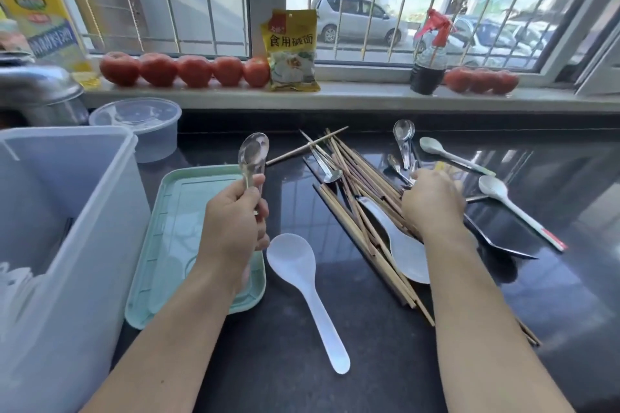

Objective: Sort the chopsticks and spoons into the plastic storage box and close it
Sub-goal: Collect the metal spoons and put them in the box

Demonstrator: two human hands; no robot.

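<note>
Left hand (235,221) has a clenched grip on clear spoons (253,152); right hand (432,199) reaches into pile, grip unclear. Gather spoons first, leave chopsticks (362,198), then drop in box (67,211).

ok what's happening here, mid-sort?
Yes, mid-sort. The left hand grips a clear plastic spoon upright above the mint green lid, which lies off the translucent storage box on the left. The right hand reaches into the pile of wooden chopsticks and spoons on the black counter; what its fingers hold is hidden. A white rice paddle lies between the arms.
</note>
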